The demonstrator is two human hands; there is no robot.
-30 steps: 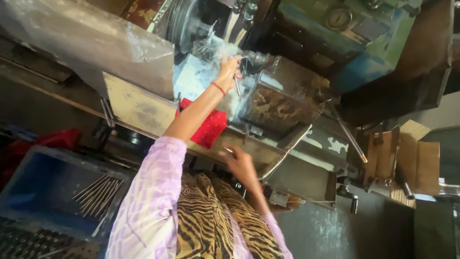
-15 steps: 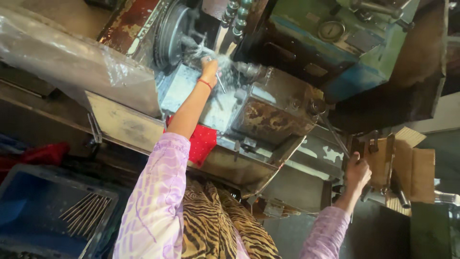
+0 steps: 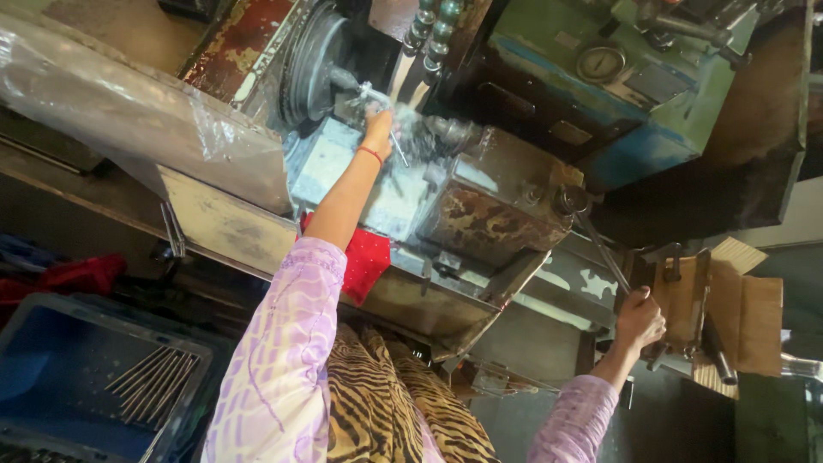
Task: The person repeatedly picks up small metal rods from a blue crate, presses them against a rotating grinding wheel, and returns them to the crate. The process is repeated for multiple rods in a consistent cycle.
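Since a second ago, shifted from the machine's front edge out to the long lever [image 3: 600, 249], right hand [image 3: 639, 321] now clenched around its handle end. Farther off, left hand [image 3: 377, 124] grasping a thin metal rod [image 3: 396, 147] beside the round chuck [image 3: 313, 64].

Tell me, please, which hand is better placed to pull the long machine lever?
The right hand, probably: it already closes on the lower end of the long lever beside the cardboard. The left hand is stretched far forward at the chuck, touching a thin metal rod.
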